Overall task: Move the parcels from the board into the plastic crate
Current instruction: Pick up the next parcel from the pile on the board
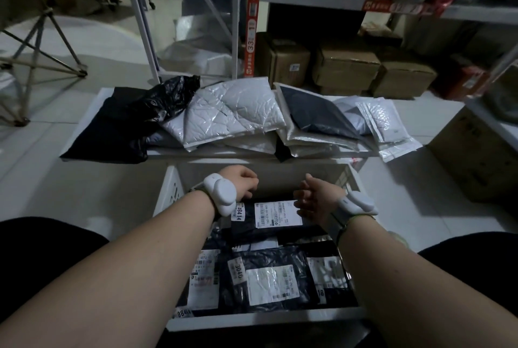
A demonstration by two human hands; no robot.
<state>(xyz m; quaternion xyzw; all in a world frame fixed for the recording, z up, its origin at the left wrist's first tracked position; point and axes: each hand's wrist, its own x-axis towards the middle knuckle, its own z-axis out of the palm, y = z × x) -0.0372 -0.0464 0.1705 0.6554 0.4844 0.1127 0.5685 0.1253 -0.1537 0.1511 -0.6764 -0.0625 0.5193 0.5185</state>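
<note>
Both hands, left hand (243,180) and right hand (309,198), hover over the crate (173,187), fingers loosely curled, holding nothing. Remaining parcels (232,114) sit on the board (84,120) beyond; I'd grab flat mailers by the edges.

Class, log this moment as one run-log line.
left hand: empty, over crate | right hand: empty, over crate | parcels: several on board
</note>
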